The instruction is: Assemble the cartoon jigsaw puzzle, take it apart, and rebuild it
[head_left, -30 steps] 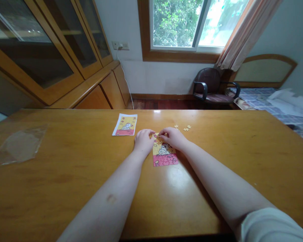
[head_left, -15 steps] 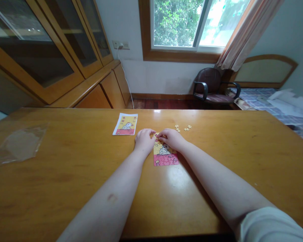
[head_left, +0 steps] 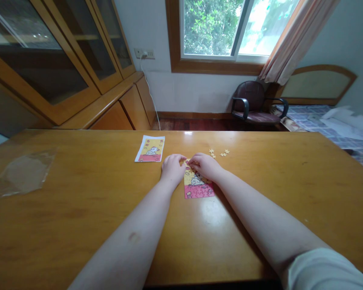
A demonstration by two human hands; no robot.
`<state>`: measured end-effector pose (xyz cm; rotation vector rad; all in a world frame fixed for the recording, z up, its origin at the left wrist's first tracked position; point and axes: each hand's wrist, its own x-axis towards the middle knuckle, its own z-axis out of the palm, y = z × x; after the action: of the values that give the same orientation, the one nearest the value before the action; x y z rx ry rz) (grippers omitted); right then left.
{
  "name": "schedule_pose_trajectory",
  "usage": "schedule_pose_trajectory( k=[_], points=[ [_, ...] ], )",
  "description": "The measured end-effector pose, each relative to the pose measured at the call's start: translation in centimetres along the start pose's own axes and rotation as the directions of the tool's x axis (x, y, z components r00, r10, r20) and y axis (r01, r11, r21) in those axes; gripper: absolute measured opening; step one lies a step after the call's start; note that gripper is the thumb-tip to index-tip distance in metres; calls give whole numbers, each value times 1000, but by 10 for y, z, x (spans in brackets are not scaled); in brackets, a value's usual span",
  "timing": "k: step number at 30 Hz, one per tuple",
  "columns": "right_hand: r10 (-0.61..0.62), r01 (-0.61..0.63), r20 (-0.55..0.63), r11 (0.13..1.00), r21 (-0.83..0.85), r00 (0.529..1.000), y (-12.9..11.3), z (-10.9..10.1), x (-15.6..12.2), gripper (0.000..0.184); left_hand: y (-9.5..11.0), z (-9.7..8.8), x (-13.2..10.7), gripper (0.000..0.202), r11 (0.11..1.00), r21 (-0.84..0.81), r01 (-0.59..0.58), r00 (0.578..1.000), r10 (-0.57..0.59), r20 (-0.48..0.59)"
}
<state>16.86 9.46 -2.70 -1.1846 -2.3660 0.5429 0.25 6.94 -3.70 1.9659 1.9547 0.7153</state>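
Note:
A small jigsaw puzzle (head_left: 199, 191) with a yellow and pink picture of a white cartoon animal lies on the table, its upper part covered by my fingers. At its upper left edge rests my left hand (head_left: 173, 169), thumb and forefinger apart, holding nothing. My right hand (head_left: 206, 166) reaches over the top of the puzzle with fingertips pinched together at a puzzle piece, which they mostly hide. Several loose puzzle pieces (head_left: 211, 151) lie just beyond my right hand. To the left is a picture card (head_left: 151, 150) with the same design.
A clear plastic bag (head_left: 24, 173) lies flat at the left of the wooden table (head_left: 93, 209). Beyond the table stand a glass-door cabinet (head_left: 87, 92) on the left, an office chair (head_left: 250, 100), and a bed (head_left: 329, 117) on the right.
Hardly anything differs. My right hand has shifted very slightly at the top of the puzzle, while my left hand stays at its edge.

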Motion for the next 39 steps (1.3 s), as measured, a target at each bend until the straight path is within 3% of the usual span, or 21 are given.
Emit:
schedule_pose_trajectory(
  k=[4, 12, 30, 35, 39],
  points=[
    [-29, 29, -57, 1000, 11, 998, 3, -6, -2, 25, 1, -1, 0, 27, 1000, -3, 16, 1000, -16, 5],
    [-107, 107, 11, 993, -43, 994, 7, -5, -3, 27, -1, 0, 0, 25, 1000, 2, 7, 1000, -7, -3],
    [-101, 108, 85, 990, -91, 991, 1, -5, -3, 27, 0, -1, 0, 25, 1000, -2, 11, 1000, -11, 7],
    [-62, 72, 121, 994, -77, 991, -6, -10, -3, 26, -1, -1, 1, 25, 1000, -4, 11, 1000, -11, 10],
    [88, -79, 83, 991, -108, 993, -13, -30, -1, 25, -1, -1, 1, 25, 1000, -6, 12, 1000, -11, 14]
  ],
)
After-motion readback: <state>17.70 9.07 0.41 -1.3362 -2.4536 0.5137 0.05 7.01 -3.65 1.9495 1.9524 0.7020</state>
